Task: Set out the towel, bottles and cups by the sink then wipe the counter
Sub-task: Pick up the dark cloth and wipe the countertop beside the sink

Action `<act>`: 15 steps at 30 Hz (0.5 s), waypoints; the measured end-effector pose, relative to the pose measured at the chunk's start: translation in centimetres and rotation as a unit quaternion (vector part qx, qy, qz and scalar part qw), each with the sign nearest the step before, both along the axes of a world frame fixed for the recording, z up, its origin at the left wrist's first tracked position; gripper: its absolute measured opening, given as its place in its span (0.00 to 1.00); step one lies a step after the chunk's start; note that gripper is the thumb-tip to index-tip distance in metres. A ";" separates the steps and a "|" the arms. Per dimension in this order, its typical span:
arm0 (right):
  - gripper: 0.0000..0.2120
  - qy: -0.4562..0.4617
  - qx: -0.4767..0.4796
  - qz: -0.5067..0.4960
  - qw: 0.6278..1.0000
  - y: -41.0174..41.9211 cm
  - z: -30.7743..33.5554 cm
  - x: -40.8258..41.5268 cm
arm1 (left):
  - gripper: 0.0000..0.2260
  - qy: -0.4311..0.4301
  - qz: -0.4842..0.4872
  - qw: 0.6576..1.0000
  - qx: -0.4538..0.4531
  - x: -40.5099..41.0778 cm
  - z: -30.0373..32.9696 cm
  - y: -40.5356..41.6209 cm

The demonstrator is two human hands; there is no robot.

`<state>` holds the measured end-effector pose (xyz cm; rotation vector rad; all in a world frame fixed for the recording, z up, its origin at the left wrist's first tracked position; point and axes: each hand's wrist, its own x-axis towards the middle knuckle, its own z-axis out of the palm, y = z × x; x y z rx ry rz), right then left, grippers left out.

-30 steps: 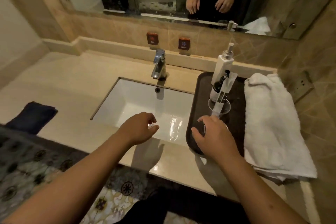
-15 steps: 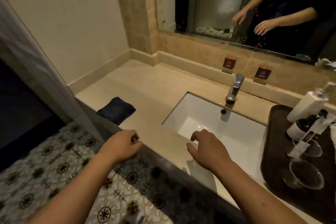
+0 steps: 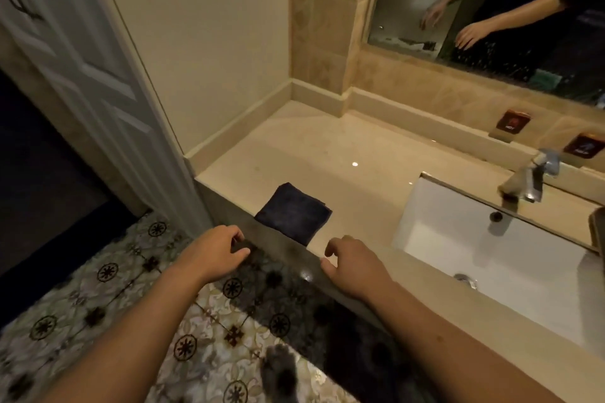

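Dark blue folded cloth [image 3: 293, 213], square and flat on the bench [image 3: 327, 154], left of the sink [image 3: 491, 249]. Left hand [image 3: 214, 250] and right hand [image 3: 352, 267] just before the cloth, both empty, fingers loosely curled.

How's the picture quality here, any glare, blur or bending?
Head view: dim, warm light; small bright glints on the counter; the tap is smeared by motion blur; the door frame leans and bows from the wide lens; the dark cloth shows little detail.

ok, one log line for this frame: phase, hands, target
phase: reaching for cloth | left hand: empty | right hand: empty | dark folded cloth: on counter edge, untouched
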<state>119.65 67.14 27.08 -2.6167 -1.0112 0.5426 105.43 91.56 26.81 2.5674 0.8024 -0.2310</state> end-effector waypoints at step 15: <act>0.31 -0.021 0.101 0.025 0.994 15.6 -9.3 7.0 | 0.30 0.033 -0.104 0.994 -0.016 10.7 -4.2 9.6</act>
